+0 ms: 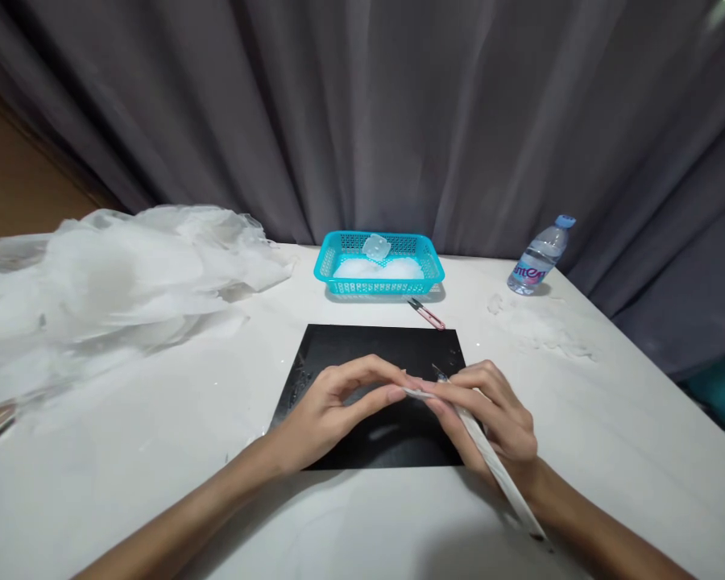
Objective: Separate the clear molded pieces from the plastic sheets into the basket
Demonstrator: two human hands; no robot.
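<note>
My left hand and my right hand meet over a black mat on the white table. Both pinch a small thin pale piece between their fingertips; I cannot make out what it is. My right hand also grips a long slim white tool that runs back along my wrist, its tip at the pinched piece. Tiny pale scraps lie on the mat's left edge.
A turquoise basket with white pieces inside stands behind the mat. Small pink-handled snips lie beside it. A heap of sheer white fabric covers the left. A water bottle stands at the right, near white fluff. Grey curtain behind.
</note>
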